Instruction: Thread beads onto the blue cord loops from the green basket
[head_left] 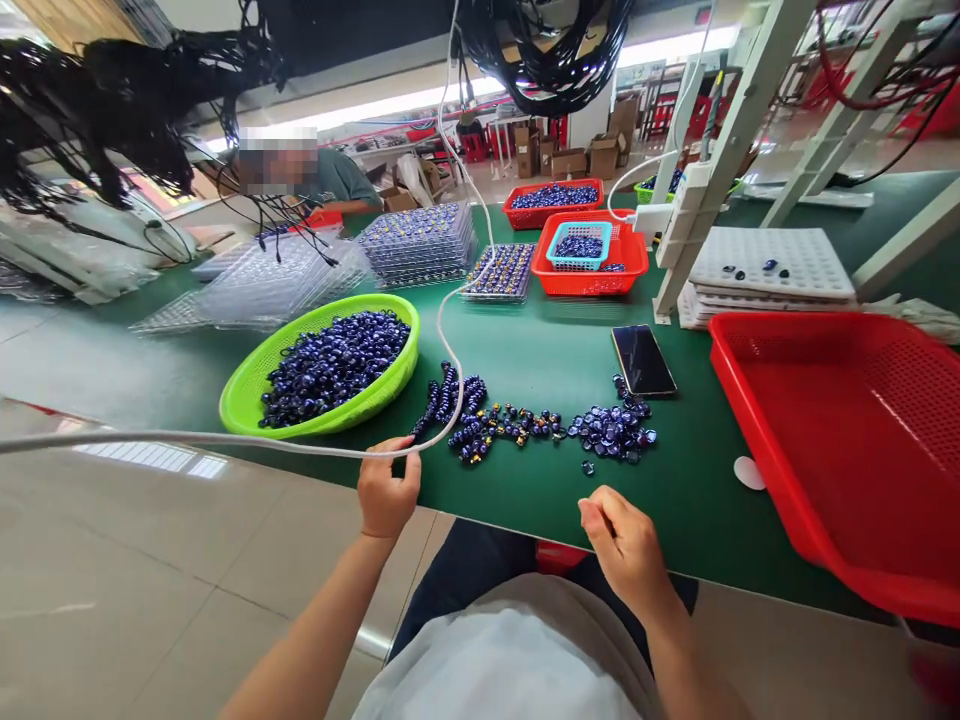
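At the table's front edge, my left hand is at the near end of a row of small, glossy dark-blue ring-like pieces. Its thumb stands apart from the fingers, and a white cable crosses in front of it. My right hand is curled, thumb against the bent fingers; anything inside is hidden. Beyond it lies a heap of flat, round dark-blue pieces, with one single piece nearer. Between the row and the heap are blue pieces with yellow-orange spots.
A green basket of blue pieces stands left, a large red tray right. A phone lies behind the heap. Further back are stacked clear trays, red baskets and white trays. The white cable hangs across. A person sits opposite.
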